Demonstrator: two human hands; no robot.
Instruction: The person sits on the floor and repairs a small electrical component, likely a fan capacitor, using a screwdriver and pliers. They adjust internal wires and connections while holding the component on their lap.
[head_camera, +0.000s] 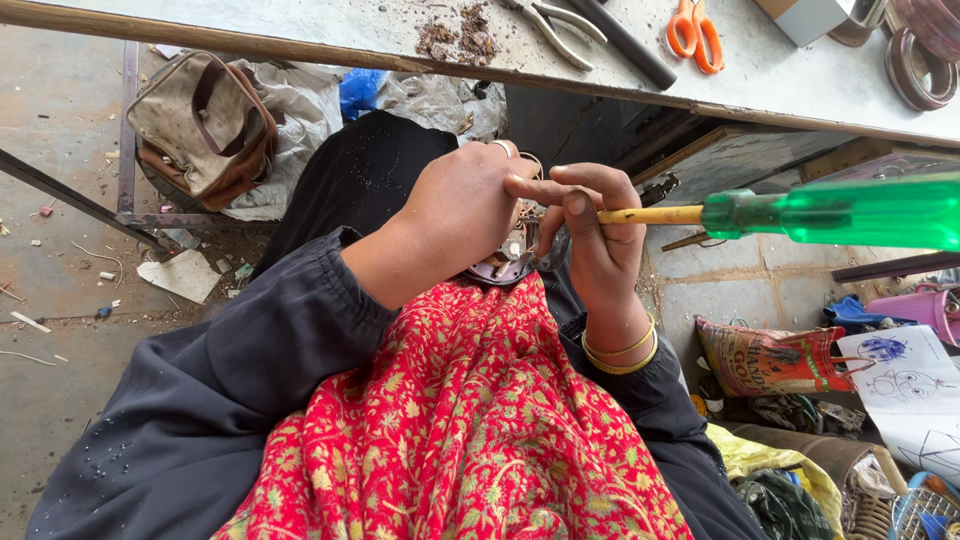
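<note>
My left hand (455, 215) wraps over a round metal motor part (508, 255) held on my lap, just above a red patterned cloth (460, 420). A ring shows on one finger. My right hand (595, 235) grips the yellow shaft of a screwdriver (800, 212) with a translucent green handle that points off to the right. The tip is hidden between my fingers, against the metal part. Most of the part is covered by both hands.
A workbench edge (400, 62) runs across the top, carrying pliers (560, 30), orange scissors (695, 35), a black rod (625, 42) and a pile of debris (455, 38). A brown bag (205, 125) lies underneath. Sacks and clutter (770, 360) fill the floor at right.
</note>
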